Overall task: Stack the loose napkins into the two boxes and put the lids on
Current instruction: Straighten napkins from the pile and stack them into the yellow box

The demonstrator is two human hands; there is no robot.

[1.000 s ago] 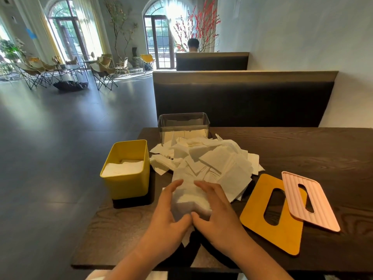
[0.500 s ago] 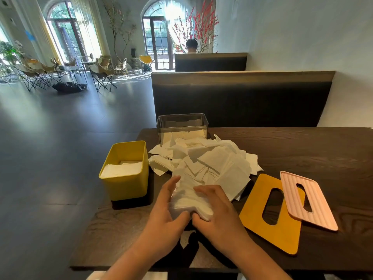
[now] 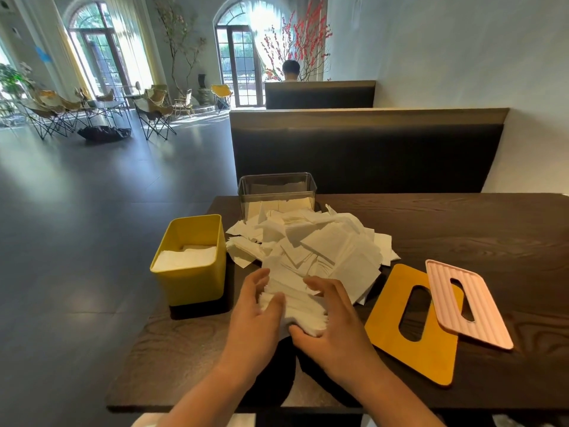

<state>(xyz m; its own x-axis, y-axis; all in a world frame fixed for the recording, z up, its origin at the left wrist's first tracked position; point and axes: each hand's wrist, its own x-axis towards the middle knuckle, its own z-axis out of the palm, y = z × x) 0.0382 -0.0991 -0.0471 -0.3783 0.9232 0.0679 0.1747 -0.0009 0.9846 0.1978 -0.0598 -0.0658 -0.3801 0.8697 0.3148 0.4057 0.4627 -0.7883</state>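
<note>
Squaring a bundle of white paper napkins [image 3: 297, 309] over the dark wooden counter [image 3: 462, 229], left hand [image 3: 257, 318] and right hand [image 3: 337, 325] each had a curled grip on it — best tapped flush before entering the partly filled yellow plastic box [image 3: 191, 282].

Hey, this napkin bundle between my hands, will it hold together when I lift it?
Probably floppy: the napkin bundle looks bent and uneven between the left hand and right hand. Likely light, being thin paper. Its ragged edges suggest sheets could slip out unless squeezed.
</note>
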